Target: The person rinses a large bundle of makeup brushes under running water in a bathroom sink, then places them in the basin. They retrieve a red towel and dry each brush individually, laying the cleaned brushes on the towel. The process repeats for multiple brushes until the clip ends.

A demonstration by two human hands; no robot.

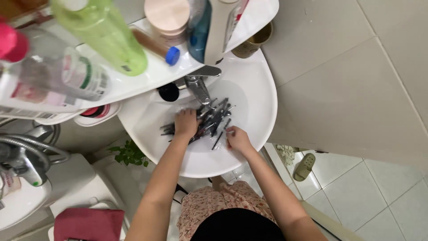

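Both hands are reaching down into the white sink (pixel 263 96). One, the left hand (pixel 186 123), is lying flat on top of a pile of dark pens (pixel 209 119) in the middle of the sink, with its fingers pressing down on them; I cannot tell if it is gripping any. The right hand (pixel 238 139) is sitting near the front edge of the sink, pinching the end of one thin dark pen (pixel 219 138) that is lying a little apart from the pile. A shiny tap (pixel 198 87) is sticking out over the back edge of the sink, just above the pile. A white shelf (pixel 151 76) is hanging over the back of the sink, and a green bottle (pixel 104 33) and a round pink jar (pixel 167 17) are standing on it.
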